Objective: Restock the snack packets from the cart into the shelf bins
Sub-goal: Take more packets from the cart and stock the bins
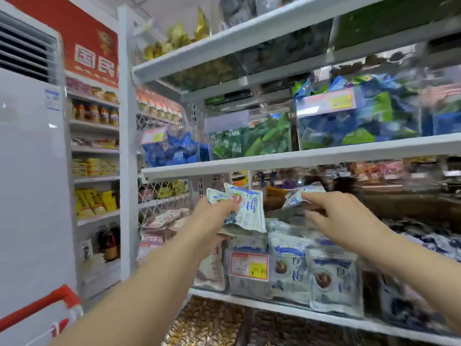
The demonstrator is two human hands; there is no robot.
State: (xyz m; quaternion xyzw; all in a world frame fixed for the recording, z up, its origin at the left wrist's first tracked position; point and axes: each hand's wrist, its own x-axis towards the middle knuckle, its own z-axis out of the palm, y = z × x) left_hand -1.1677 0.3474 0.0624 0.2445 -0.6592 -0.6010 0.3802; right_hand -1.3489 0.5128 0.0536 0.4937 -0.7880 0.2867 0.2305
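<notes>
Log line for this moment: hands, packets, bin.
left hand: grips snack packets | right hand: touches single packet, grip blurred | both raised over clear bin holding matching packets

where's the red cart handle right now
The red cart handle is at the head view's bottom left corner, below the white air conditioner, left of the left forearm.

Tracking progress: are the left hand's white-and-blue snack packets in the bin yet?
Out: left hand grips the white-and-blue snack packets above the clear plastic bin.
</notes>
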